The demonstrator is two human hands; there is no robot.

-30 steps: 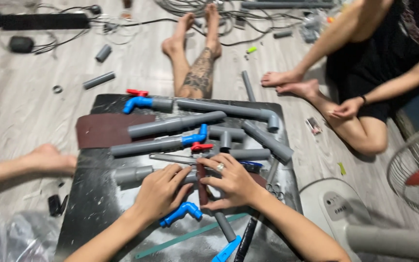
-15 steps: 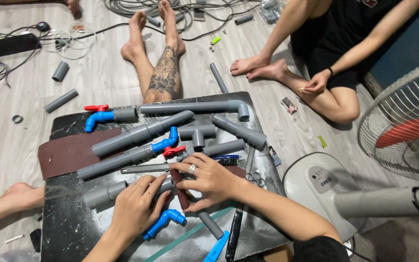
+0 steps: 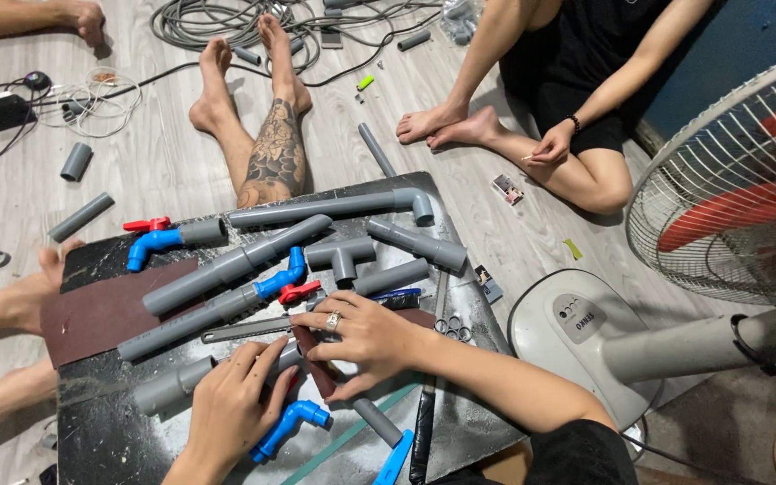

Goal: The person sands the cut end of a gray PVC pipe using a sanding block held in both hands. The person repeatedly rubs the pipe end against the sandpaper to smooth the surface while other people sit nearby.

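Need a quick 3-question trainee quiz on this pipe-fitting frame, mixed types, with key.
1. True or false: the right hand wears a ring.
2. What colour is the elbow fitting below the left hand? A grey, B blue, C red.
3. What appliance stands at the right of the black board?

Key: 1 true. 2 B. 3 A pedestal fan.

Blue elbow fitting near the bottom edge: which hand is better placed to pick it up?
Left, probably. The left hand lies right beside the blue elbow fitting; the right hand rests farther up on a brown strip.
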